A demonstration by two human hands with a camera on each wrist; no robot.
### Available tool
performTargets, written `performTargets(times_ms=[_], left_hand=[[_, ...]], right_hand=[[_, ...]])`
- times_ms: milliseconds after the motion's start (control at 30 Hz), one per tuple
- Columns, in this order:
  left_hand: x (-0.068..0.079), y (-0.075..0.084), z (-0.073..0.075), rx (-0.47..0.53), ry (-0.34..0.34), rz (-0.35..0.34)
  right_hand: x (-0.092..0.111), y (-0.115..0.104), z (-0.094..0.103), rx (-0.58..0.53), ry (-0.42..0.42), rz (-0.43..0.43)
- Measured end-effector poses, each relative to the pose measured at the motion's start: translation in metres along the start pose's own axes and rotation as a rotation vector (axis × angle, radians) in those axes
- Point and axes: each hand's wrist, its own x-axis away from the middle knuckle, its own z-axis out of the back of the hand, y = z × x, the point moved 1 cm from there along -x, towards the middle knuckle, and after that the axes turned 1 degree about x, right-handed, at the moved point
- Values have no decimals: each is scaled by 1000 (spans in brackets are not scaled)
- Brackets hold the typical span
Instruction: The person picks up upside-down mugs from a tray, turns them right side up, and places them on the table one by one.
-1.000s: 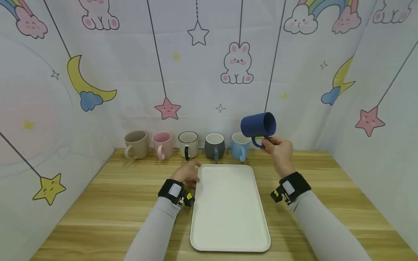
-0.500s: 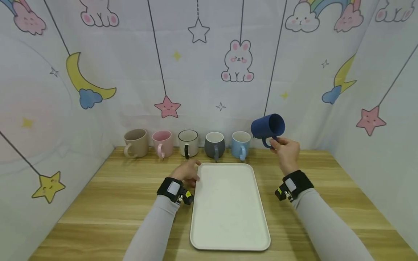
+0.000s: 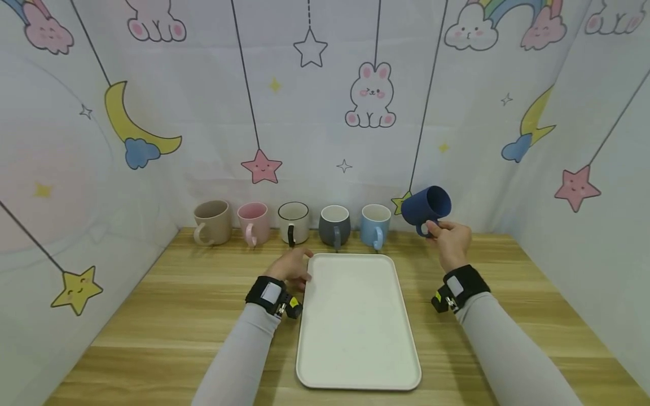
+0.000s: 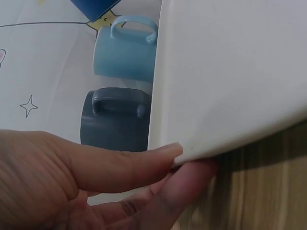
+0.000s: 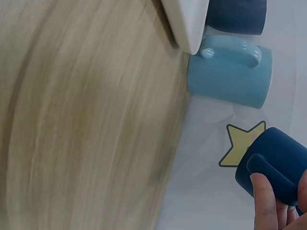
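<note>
A dark blue mug [image 3: 420,207] is tilted in the air at the right end of the mug row, its mouth facing up and right. My right hand [image 3: 451,242] grips it by the handle, which shows in the right wrist view with fingers [image 5: 264,196] curled at it. At the far left corner of a white rectangular tray [image 3: 358,321], my left hand [image 3: 290,266] pinches the rim. Thumb [image 4: 139,165] on top and a finger beneath show in the left wrist view. Nearest the held mug stands a light blue mug [image 3: 374,224].
Along the back edge of the wooden table [image 3: 193,316] stand a beige mug [image 3: 213,221], a pink mug [image 3: 254,223], a white mug with black rim [image 3: 297,223] and a dark grey mug [image 3: 333,225]. A patterned cloth wall [image 3: 325,113] rises directly behind them.
My right hand has carried the dark blue mug rightward and lower, and the mug has tipped more toward upright. The left hand stays at the tray corner.
</note>
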Motion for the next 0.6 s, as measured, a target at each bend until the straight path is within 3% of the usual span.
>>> performTargets(times_ms=[367, 600], left_hand=[[-3, 1, -1, -22, 6, 20], [-2, 1, -1, -35, 6, 18]], right_hand=[[-6, 10, 0, 132, -8, -53], [-9, 12, -3, 348, -21, -58]])
